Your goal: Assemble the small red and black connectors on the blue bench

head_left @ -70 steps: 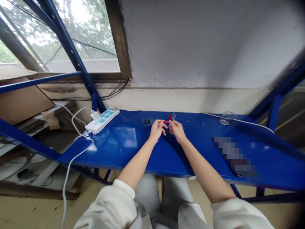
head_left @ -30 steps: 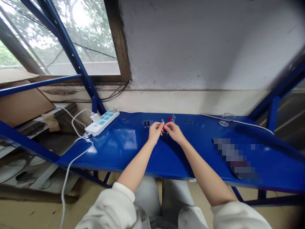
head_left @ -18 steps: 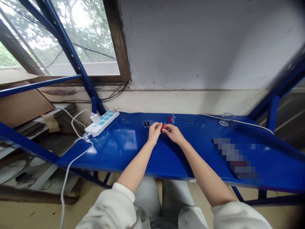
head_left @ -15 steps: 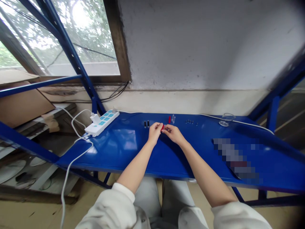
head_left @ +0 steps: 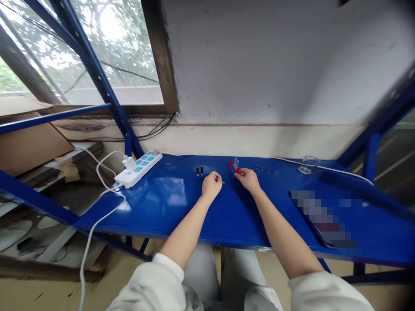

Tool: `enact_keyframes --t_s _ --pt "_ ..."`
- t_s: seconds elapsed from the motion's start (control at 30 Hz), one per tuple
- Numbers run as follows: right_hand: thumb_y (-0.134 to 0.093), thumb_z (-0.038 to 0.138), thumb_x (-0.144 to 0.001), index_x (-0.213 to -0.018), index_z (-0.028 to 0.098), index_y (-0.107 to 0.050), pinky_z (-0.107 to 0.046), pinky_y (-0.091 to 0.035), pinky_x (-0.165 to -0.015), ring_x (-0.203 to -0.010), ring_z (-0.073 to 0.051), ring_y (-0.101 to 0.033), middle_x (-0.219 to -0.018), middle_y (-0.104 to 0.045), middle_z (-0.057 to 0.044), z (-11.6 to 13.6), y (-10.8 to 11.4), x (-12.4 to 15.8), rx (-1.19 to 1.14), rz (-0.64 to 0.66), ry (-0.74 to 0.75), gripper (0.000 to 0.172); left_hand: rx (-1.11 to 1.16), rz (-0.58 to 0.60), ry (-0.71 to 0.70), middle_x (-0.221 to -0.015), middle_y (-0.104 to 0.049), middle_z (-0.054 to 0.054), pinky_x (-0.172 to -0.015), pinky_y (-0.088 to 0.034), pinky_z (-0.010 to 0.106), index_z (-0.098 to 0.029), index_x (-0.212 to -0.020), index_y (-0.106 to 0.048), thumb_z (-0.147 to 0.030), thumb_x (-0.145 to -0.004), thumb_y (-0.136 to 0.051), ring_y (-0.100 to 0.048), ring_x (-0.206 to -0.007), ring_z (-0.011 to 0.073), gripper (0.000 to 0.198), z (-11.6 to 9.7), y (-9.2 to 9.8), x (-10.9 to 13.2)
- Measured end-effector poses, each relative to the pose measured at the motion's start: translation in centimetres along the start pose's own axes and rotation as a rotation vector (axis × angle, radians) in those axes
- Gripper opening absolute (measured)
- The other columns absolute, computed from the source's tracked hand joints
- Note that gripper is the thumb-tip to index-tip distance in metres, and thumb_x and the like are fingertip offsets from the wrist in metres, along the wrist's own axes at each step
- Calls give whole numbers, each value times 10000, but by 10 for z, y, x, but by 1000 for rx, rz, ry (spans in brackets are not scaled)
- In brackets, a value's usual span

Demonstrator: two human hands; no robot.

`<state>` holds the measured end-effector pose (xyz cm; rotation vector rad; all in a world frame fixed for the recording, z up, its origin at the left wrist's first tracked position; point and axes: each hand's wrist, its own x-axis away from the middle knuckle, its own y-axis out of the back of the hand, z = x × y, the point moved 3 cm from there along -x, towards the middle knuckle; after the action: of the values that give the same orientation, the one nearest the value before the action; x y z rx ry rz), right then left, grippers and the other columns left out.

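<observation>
My left hand [head_left: 212, 185] is closed above the middle of the blue table, its fingers pinched together; a thin tip pokes out beside them, too small to name. To its right, my right hand [head_left: 249, 180] pinches a small red piece [head_left: 237, 170] between thumb and fingers. A red tube [head_left: 231, 164] stands just behind that hand, beside clear tubes [head_left: 236, 161]. Two black tubes [head_left: 199, 170] with lighter lower ends stand left of my left hand. Several tiny dark parts [head_left: 258, 167] lie in a row behind and right of my right hand.
A white power strip [head_left: 138, 169] with a plug and cable sits at the table's left end. A clear glass cup [head_left: 306, 166] stands at the back right near a white cable [head_left: 343, 172]. A blurred-out dark flat object [head_left: 316, 220] lies front right. Blue posts [head_left: 369, 155] flank the table.
My hands, together at a red piece before, have parted. The right hand has moved right with the red piece, near the red and clear tubes; the left has shifted slightly down.
</observation>
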<state>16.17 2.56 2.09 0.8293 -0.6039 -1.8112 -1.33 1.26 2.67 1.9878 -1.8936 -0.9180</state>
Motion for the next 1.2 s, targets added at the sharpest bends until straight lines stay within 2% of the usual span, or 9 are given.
enact_keyframes --t_s 0.23,0.47,0.67,0.93,1.1,1.2 --pt "-572 287 -700 -677 188 -603 -214 -323 -506 -648 -145 -580 -680 -643 -26 7 -15 -20 89 51 6 106 -40 59 -13 -643 -631 1 -574 -368 211 -190 -720 -578 -171 -756 -448 -560 -595 117 137 4 -7 -1" --pt "-540 310 -723 -697 197 -618 -223 -330 -505 -676 -158 -593 -697 -648 -34 5 -25 -22 139 52 9 140 47 25 -28 -601 -616 2 -552 -348 216 -185 -688 -571 -164 -741 -471 -537 -543 116 115 3 -6 -2" --pt "-552 330 -728 -735 192 -634 -227 -373 -545 -711 -165 -606 -727 -656 -43 5 -25 -21 140 73 9 160 59 36 -60 -612 -605 10 -562 -357 213 -182 -705 -581 -175 -743 -477 -535 -551 114 112 0 -7 0" --pt "-561 256 -740 -869 154 -649 -255 -418 -651 -819 -196 -613 -839 -666 -98 -4 -20 -22 193 98 -69 186 41 43 -79 -624 -606 14 -566 -356 218 -183 -713 -589 -195 -748 -476 -532 -563 119 119 2 -8 1" --pt "-564 378 -742 -753 191 -682 -267 -417 -619 -758 -212 -619 -739 -663 -90 -5 -11 -18 252 70 -90 222 38 53 -69 -618 -604 15 -556 -350 220 -185 -697 -592 -186 -739 -481 -518 -546 118 119 1 -8 2" --pt "-539 428 -754 -767 206 -695 -269 -415 -600 -733 -211 -619 -727 -662 -91 -6 -8 -16 292 62 -103 272 35 56 -61 -616 -601 19 -562 -356 227 -188 -696 -597 -187 -744 -480 -522 -552 127 126 2 -8 1"
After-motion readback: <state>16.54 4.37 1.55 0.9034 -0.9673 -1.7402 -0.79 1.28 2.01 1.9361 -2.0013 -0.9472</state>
